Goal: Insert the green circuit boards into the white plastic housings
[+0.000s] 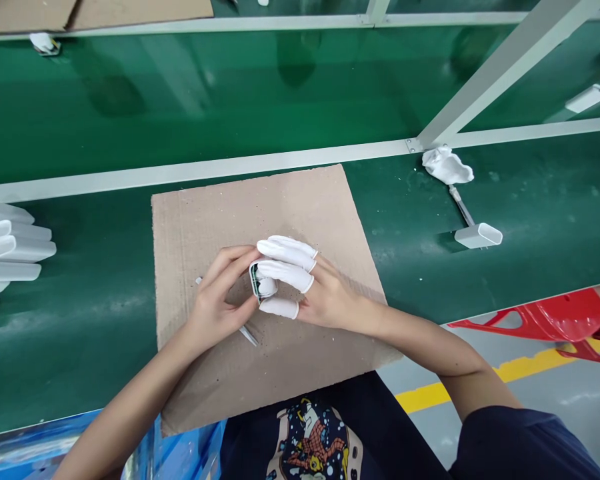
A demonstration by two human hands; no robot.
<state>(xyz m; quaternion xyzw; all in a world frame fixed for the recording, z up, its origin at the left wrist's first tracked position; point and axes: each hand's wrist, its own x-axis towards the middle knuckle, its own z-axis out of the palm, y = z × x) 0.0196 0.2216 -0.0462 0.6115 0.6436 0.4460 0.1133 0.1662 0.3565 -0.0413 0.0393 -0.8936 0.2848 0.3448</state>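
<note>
Over the cardboard sheet [300, 200], my left hand [220, 293] grips a small part with a green circuit board [255, 280] inside a pale rim. My right hand [325, 287] wears white finger cots and closes around the same part from the other side. A rounded white lump [267, 288] shows at the board, between the right fingers and thumb. Beneath my left hand lies a thin metal tool [249, 335], its middle hidden by that hand.
Several white oval tubes [17, 248] are stacked at the left. To the right are a white putty-like mass [447, 165], a metal-shafted tool [461, 205] and a white oval housing [479, 235]. A slanted post [500, 73] rises behind. A white-topped part [45, 44] lies on the green belt.
</note>
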